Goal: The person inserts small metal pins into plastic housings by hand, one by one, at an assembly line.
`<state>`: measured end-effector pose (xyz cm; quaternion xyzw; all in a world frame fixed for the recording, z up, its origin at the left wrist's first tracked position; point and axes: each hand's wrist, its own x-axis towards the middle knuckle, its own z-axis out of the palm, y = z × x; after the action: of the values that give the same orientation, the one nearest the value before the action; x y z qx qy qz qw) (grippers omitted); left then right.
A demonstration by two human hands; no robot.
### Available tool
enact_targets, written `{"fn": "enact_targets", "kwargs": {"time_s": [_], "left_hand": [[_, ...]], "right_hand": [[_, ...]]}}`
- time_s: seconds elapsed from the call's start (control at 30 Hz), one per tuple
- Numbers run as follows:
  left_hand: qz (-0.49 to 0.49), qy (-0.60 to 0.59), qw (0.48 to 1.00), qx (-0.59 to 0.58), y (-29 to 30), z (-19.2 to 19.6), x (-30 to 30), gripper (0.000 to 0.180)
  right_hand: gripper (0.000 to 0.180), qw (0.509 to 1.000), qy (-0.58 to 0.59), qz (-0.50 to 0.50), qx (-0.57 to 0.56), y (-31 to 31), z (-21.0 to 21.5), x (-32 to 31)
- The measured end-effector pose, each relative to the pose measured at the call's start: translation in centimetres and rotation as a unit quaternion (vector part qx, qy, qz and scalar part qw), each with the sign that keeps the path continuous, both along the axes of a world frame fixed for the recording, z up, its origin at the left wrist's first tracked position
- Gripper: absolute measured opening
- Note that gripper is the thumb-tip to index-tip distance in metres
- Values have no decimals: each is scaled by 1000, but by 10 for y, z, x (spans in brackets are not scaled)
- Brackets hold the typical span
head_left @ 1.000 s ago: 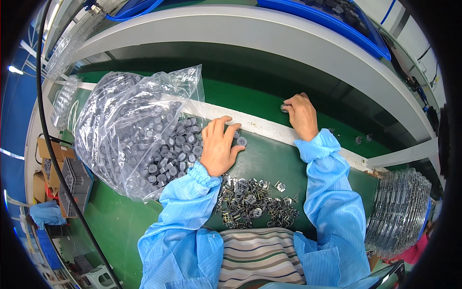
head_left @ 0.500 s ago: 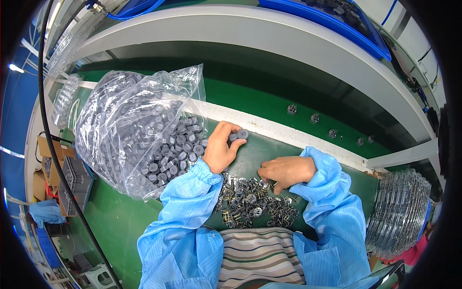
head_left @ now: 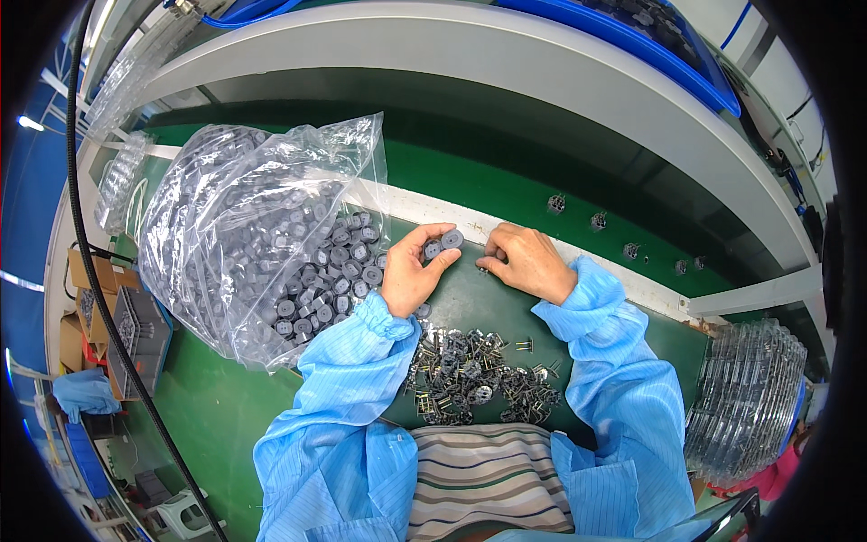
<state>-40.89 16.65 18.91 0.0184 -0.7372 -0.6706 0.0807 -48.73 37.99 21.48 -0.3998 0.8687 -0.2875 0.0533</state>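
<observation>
My left hand (head_left: 414, 273) pinches two round grey plastic caps (head_left: 452, 239) between thumb and fingers. Close by on its right, my right hand (head_left: 524, 257) has its fingertips pressed together; a small bit of something shows at their tips, too tiny to name. Below both hands lies a heap of small dark parts with metal pins (head_left: 465, 370) on the green tabletop (head_left: 479, 312). One pinned part (head_left: 525, 345) rests slightly apart from the heap. To my left, a clear plastic bag (head_left: 244, 217) lies open, with many more grey caps (head_left: 339, 287) spilling from its mouth.
A white ledge (head_left: 632, 280) runs behind the tabletop, with several small parts (head_left: 598, 220) on the green surface beyond. Stacked clear plastic trays (head_left: 748, 397) stand at the right. A blue tray (head_left: 632, 41) sits on the shelf above. A black cable (head_left: 126, 348) hangs at the left.
My right hand has moved up from the heap of pinned parts, its fingers now together near the left hand. The left hand still holds the caps, nearly in place.
</observation>
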Motion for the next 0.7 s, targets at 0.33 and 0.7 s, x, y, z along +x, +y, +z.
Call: {"fn": "enact_targets", "kwargs": {"time_s": [0.33, 0.7], "left_hand": [[17, 76, 980, -185, 7, 14, 2, 35], [-15, 107, 967, -232, 12, 15, 10, 37]], "right_hand": [[24, 981, -67, 169, -61, 11, -2, -14], [5, 944, -197, -9, -263, -4, 25, 4]]}}
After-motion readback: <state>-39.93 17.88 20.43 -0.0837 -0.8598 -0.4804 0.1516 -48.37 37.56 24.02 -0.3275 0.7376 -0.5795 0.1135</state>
